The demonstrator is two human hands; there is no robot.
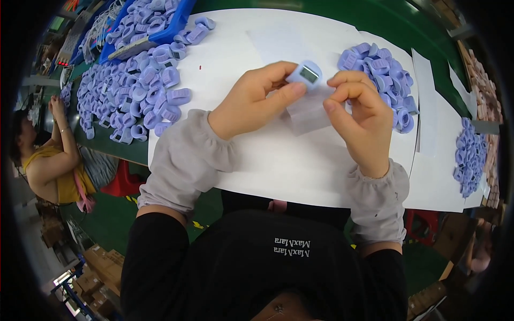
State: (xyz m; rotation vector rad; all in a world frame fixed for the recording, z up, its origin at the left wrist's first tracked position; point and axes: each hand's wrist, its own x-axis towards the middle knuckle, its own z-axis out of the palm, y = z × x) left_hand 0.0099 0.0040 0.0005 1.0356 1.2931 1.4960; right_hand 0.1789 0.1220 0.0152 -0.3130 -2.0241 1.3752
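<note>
Currently, the largest surface is the white sheet (278, 160) covering the green worktable (396, 21); it is matte, flat and paper-like. At 10 o'clock lies the biggest heap of lavender ring-shaped plastic parts (134, 85), smooth moulded loops with a flattened face, many of them spilling off the sheet onto the green top. Above it, at 11 o'clock, a blue tray (176, 21) holds more of the same parts. A smaller pile of lavender parts (383, 75) sits at 1 o'clock, just beside the right hand, and a third group (468, 155) lies at 3 o'clock near the table edge. Which piles are processed and which are pending cannot be told; judging by the quantities, a great deal of stock is on the table and one unit is in hand.

Both forearms wear grey fabric sleeve covers (184, 160) with gathered cuffs.

The left hand (251, 101) is pinched on a single lavender part (305, 74) near the centre of the sheet, toward 12 o'clock, with its small dark rectangular window facing up. The right hand (361, 115) is closed with fingertips pinched on a thin translucent film (310, 109), which hangs below the part. The hands are close together, almost touching. A seated person (53, 160) in a yellow top is at 9 o'clock.
</note>
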